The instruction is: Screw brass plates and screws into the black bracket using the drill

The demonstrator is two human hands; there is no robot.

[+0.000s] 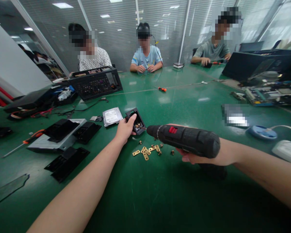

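My left hand [126, 128] grips a small black open box-like housing [141, 124], its thumb over the near rim. Brass-coloured parts show inside it. My right hand [191, 158] is wrapped round the handle of a black cordless drill [186, 137] with a red switch on top. The drill points left, its tip close to the housing's right edge; whether they touch I cannot tell. On the table below lie several brass plates with holes [145, 155] and several small screws [172, 152]. A silver hard drive [112, 116] rests just left of the housing.
Left of my arm are black plastic covers [66, 164], a metal drive case [46, 142] and an orange-handled screwdriver [30, 140]. A computer case [97, 84] stands behind. Farther off lies another screwdriver [162, 89]; blue tape roll [263, 132] at right. Three people sit across.
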